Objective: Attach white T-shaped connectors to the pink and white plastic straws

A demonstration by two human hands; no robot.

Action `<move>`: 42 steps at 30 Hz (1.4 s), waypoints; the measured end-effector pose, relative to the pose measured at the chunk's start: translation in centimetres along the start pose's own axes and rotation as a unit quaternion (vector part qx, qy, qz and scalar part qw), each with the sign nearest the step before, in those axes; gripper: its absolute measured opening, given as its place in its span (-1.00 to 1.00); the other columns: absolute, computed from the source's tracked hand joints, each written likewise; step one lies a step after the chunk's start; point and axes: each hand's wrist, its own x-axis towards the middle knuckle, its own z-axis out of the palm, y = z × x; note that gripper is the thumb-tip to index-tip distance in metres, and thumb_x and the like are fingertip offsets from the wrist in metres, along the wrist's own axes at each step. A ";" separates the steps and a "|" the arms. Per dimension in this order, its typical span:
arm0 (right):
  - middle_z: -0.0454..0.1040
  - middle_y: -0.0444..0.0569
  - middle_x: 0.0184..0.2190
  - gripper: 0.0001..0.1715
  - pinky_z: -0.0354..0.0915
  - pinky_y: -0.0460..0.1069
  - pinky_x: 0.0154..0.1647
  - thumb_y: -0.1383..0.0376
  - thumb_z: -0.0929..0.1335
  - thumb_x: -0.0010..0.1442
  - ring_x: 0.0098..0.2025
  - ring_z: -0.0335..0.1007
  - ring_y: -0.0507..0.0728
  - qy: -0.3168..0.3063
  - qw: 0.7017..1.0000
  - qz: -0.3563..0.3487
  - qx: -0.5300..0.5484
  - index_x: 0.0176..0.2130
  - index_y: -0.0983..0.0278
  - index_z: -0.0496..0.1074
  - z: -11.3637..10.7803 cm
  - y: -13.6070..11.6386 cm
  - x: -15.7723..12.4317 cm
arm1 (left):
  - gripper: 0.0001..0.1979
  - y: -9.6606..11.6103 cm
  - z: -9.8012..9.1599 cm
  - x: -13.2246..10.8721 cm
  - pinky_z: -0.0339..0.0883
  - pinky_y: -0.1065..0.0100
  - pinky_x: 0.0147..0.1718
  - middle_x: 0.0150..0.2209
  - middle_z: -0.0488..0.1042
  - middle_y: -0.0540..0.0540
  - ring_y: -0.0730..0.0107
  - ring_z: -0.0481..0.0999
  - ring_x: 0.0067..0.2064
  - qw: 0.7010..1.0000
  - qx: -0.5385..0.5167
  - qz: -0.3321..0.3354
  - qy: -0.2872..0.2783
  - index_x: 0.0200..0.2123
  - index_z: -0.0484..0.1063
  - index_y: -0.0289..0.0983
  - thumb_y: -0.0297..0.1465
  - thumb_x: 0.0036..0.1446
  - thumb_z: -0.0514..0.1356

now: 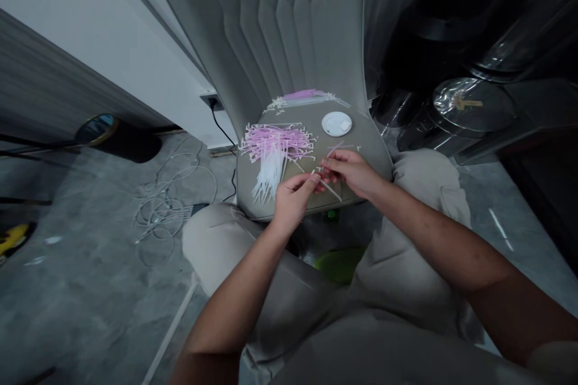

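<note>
As you sit with your knees either side of a grey padded chair seat, your left hand and right hand meet just above its front part. Left fingers are closed in a pinch on the thin loose plastic ties, tips pointing toward your right hand. Right fingers are curled and closed on the same small bunch, close to your left fingertips; the number of ties in your grip is too small to tell. One white tie sticks out below your right hand, angled down over the seat, and a pale one lies on the seat just above that hand. Main pile of pink and white ties sits on the seat left of your hands, fanned out, pink at the back, white ends toward you. Smaller pink and white bunch lies along the back of the seat, against the pleated grey backrest. White round lid sits on the seat between that bunch and your right hand, touching neither. Below the seat, a green bowl shows between your legs in beige trousers. Left of the chair: coiled white cable on the grey concrete floor, black cord running up to a wall socket. Right of the chair: stainless steel pots with lids.
</note>
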 end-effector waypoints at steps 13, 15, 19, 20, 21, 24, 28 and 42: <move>0.54 -0.11 -0.44 -0.67 0.29 -0.07 -0.30 0.10 0.51 -0.01 -0.42 0.40 -0.01 -0.124 0.991 0.029 -0.034 -0.42 0.31 0.48 0.1 -0.1 -0.4 | -0.77 -0.7 -1.3 1.2 0.34 0.38 -0.18 -0.29 0.52 -0.06 0.40 0.47 -0.23 0.988 0.080 0.117 0.068 -0.33 0.63 -0.21 -0.20 0.16 0.26; 0.52 -0.13 -0.48 -0.66 0.26 -0.09 -0.36 0.10 0.50 0.00 -0.48 0.36 -0.04 -0.115 0.992 0.013 -0.041 -0.44 0.32 0.45 0.0 -0.3 -0.4 | -0.74 -0.4 -1.3 1.2 0.34 0.38 -0.23 -0.29 0.51 -0.06 0.41 0.46 -0.28 0.987 0.103 0.111 0.057 -0.28 0.62 -0.22 -0.18 0.15 0.25; 0.50 -0.14 -0.51 -0.69 0.23 -0.11 -0.43 0.14 0.50 0.01 -0.52 0.31 -0.06 -0.102 0.992 -0.007 -0.077 -0.44 0.32 0.44 -0.6 -0.8 -0.3 | -0.67 0.0 -1.4 1.1 0.28 0.39 -0.31 -0.42 0.47 -0.06 0.41 0.41 -0.36 0.982 0.151 0.109 0.032 -0.41 0.58 -0.27 -0.13 0.16 0.22; 0.50 -0.15 -0.51 -0.70 0.24 -0.11 -0.44 0.16 0.50 0.01 -0.52 0.31 -0.05 -0.104 0.991 -0.009 -0.089 -0.44 0.32 0.44 -0.7 -0.9 -0.3 | -0.64 0.0 -1.4 1.0 0.26 0.39 -0.33 -0.45 0.45 -0.05 0.41 0.40 -0.38 0.981 0.158 0.108 0.022 -0.47 0.55 -0.27 -0.12 0.17 0.20; 0.50 -0.15 -0.51 -0.72 0.25 -0.11 -0.44 0.17 0.50 0.01 -0.52 0.31 -0.05 -0.108 0.989 -0.012 -0.099 -0.44 0.32 0.44 -0.9 -1.0 -0.3 | -0.61 0.0 -1.4 1.0 0.25 0.39 -0.34 -0.48 0.44 -0.04 0.41 0.39 -0.39 0.981 0.163 0.107 0.013 -0.51 0.52 -0.27 -0.10 0.18 0.18; 0.49 -0.16 -0.51 -0.75 0.27 -0.11 -0.44 0.20 0.50 0.01 -0.49 0.32 -0.04 -0.130 0.984 -0.016 -0.124 -0.45 0.30 0.43 -1.1 -1.1 -0.3 | -0.56 -0.3 -1.5 1.0 0.22 0.39 -0.38 -0.52 0.41 -0.03 0.41 0.36 -0.43 0.979 0.178 0.095 -0.001 -0.55 0.47 -0.27 -0.06 0.20 0.14; 0.48 -0.17 -0.52 -0.76 0.27 -0.10 -0.44 0.22 0.49 0.01 -0.48 0.33 -0.03 -0.159 0.978 -0.005 -0.133 -0.46 0.30 0.42 -1.0 -0.9 -0.4 | -0.51 -0.9 -1.5 0.9 0.16 0.39 -0.44 -0.58 0.35 0.00 0.43 0.32 -0.48 0.981 0.182 0.062 -0.019 -0.57 0.40 -0.27 -0.01 0.20 0.11; 0.49 -0.14 -0.48 -0.72 0.29 -0.08 -0.33 0.12 0.50 -0.01 -0.42 0.35 -0.01 0.024 0.994 -0.103 -0.022 -0.42 0.28 0.48 0.7 -1.6 -0.9 | -0.55 1.5 -0.3 0.8 0.20 0.39 -0.36 -0.56 0.37 -0.01 0.44 0.36 -0.46 0.934 0.281 0.204 -0.082 -0.55 0.42 -0.25 -0.15 0.30 0.04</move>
